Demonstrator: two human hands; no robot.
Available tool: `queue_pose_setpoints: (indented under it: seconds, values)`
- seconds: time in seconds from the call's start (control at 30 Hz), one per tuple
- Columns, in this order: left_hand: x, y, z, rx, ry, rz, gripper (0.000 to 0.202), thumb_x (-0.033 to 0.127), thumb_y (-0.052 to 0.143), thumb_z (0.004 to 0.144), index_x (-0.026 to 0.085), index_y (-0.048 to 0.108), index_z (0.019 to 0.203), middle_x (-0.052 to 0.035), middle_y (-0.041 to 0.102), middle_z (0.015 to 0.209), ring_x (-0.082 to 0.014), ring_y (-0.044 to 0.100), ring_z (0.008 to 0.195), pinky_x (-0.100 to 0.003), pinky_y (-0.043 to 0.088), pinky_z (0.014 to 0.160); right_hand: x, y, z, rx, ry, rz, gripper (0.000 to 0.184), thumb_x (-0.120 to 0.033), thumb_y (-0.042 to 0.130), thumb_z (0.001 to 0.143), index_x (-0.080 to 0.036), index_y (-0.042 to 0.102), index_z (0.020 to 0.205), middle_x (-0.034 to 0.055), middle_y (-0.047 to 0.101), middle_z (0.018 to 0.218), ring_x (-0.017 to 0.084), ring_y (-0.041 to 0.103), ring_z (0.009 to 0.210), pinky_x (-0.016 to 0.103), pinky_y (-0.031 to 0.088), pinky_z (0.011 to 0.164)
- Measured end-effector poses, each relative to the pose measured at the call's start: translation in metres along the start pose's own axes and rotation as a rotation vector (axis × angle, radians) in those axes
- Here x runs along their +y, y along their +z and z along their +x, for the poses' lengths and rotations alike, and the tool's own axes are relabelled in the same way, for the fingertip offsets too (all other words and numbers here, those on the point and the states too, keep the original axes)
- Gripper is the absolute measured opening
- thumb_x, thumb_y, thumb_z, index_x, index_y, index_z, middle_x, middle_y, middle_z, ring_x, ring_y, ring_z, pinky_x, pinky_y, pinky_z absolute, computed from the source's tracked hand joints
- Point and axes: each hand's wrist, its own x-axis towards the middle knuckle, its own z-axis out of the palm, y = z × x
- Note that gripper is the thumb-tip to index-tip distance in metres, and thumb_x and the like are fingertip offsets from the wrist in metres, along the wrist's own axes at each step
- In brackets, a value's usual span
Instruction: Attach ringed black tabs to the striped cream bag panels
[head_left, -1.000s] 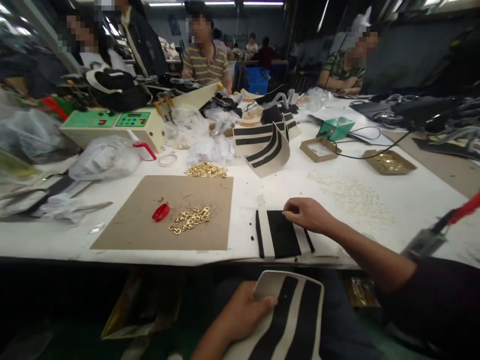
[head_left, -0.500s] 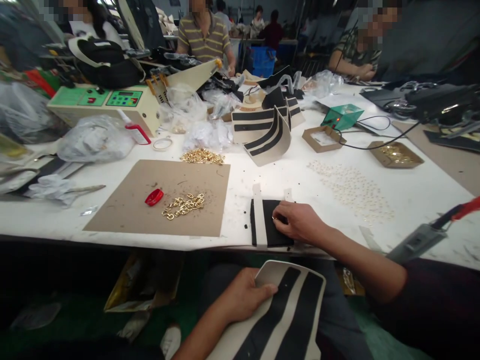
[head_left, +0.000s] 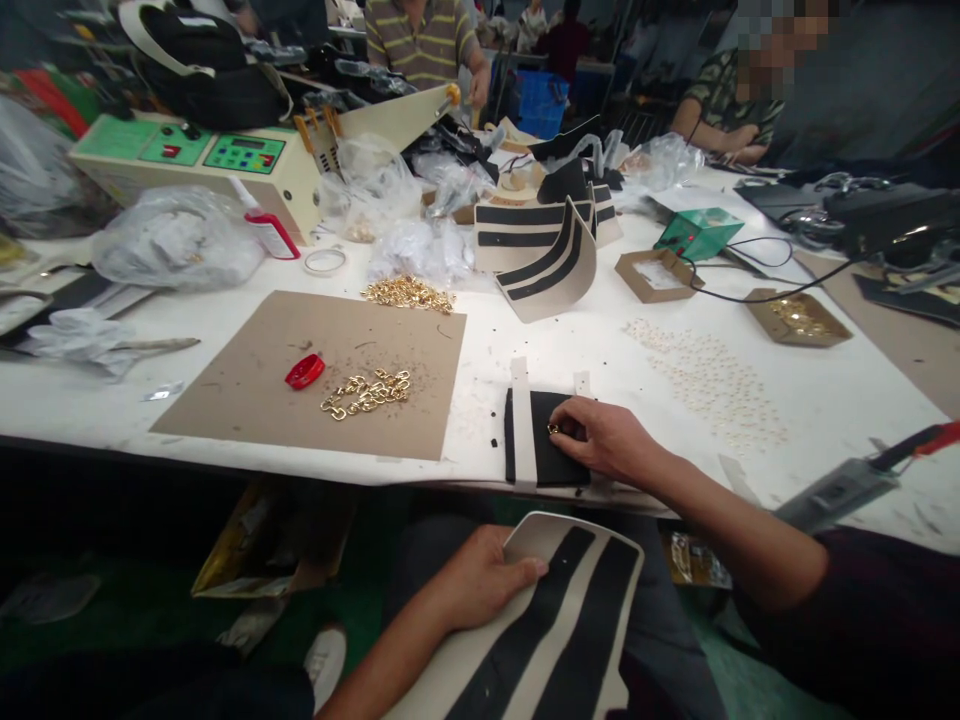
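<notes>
My left hand [head_left: 484,580] grips the edge of a beige panel with black stripes [head_left: 577,610], thumb on top, over my lap below the table edge. My right hand [head_left: 600,430] is closed in a pinch on a small gold metal piece [head_left: 553,429], just above a black pad [head_left: 545,460]. White tape strips [head_left: 523,430] hold the pad to the table near its front edge. Further left, a loose pile of gold rings [head_left: 367,392] lies on a brown cardboard sheet [head_left: 247,400], beside a red ring-shaped object [head_left: 304,371].
Gold pieces [head_left: 409,293] are heaped behind the cardboard. More striped panels [head_left: 547,260] stand at the table's middle. Tiny pale pieces [head_left: 705,385] are spread to the right, near small cardboard boxes [head_left: 799,318] and a green device [head_left: 697,233]. A grey tool [head_left: 836,490] projects at right. Co-workers sit opposite.
The camera view has shifted slightly. My right hand stays over the black pad, its pinched gold piece now showing more clearly. My left hand keeps holding the striped panel.
</notes>
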Motion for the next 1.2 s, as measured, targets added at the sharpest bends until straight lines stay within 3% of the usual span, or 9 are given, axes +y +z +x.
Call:
queue_pose_setpoints:
  seconds: [0.17, 0.4, 0.6, 0.8, 1.0, 1.2]
  values:
    - [-0.003, -0.001, 0.001, -0.012, 0.000, -0.012, 0.043, 0.057, 0.064, 0.091, 0.015, 0.061, 0.081, -0.0005, 0.051, 0.077, -0.0163, 0.046, 0.075, -0.024, 0.036, 0.066, 0.004, -0.002, -0.001, -0.028, -0.012, 0.051, 0.008, -0.022, 0.074, 0.087, -0.024, 0.069, 0.093, -0.0022, 0.068, 0.092, 0.014, 0.063, 0.073, 0.027, 0.047, 0.069]
    - [0.007, -0.001, 0.001, 0.015, -0.012, 0.013, 0.045, 0.057, 0.066, 0.089, 0.016, 0.058, 0.074, 0.0015, 0.049, 0.074, -0.0138, 0.042, 0.069, -0.024, 0.036, 0.065, 0.005, -0.005, -0.004, -0.010, -0.102, 0.037, 0.008, -0.021, 0.070, 0.091, -0.024, 0.072, 0.099, 0.0006, 0.070, 0.098, 0.017, 0.065, 0.082, 0.029, 0.049, 0.075]
    - [0.000, -0.002, 0.003, -0.014, -0.023, -0.002, 0.046, 0.060, 0.065, 0.089, 0.015, 0.062, 0.079, 0.0001, 0.052, 0.074, -0.0159, 0.045, 0.072, -0.025, 0.037, 0.066, 0.004, -0.008, -0.004, -0.058, -0.098, 0.038, 0.012, -0.023, 0.070, 0.090, -0.024, 0.072, 0.102, 0.0017, 0.069, 0.103, 0.017, 0.065, 0.082, 0.029, 0.050, 0.076]
    - [0.001, -0.002, 0.006, -0.027, -0.021, 0.002, 0.046, 0.059, 0.065, 0.089, 0.014, 0.066, 0.083, -0.0018, 0.057, 0.079, -0.0184, 0.051, 0.076, -0.025, 0.041, 0.068, 0.007, -0.011, 0.004, -0.142, -0.057, 0.070, 0.015, -0.021, 0.071, 0.085, -0.024, 0.073, 0.099, -0.0004, 0.068, 0.092, 0.016, 0.062, 0.078, 0.028, 0.047, 0.073]
    - [0.006, -0.004, 0.007, -0.025, -0.004, 0.001, 0.042, 0.055, 0.064, 0.091, 0.014, 0.065, 0.081, -0.0014, 0.056, 0.078, -0.0168, 0.049, 0.075, -0.025, 0.041, 0.068, 0.010, -0.015, 0.014, -0.219, -0.067, 0.126, 0.011, -0.020, 0.066, 0.089, -0.023, 0.074, 0.097, 0.0003, 0.070, 0.091, 0.016, 0.063, 0.078, 0.028, 0.047, 0.072]
    - [0.007, -0.003, 0.007, -0.028, -0.025, -0.023, 0.038, 0.052, 0.066, 0.090, 0.015, 0.066, 0.086, -0.0024, 0.058, 0.084, -0.0179, 0.050, 0.079, -0.025, 0.042, 0.070, 0.015, -0.013, 0.012, -0.187, -0.026, 0.197, 0.011, -0.025, 0.067, 0.090, -0.024, 0.072, 0.099, -0.0016, 0.068, 0.081, 0.016, 0.061, 0.070, 0.029, 0.047, 0.067]
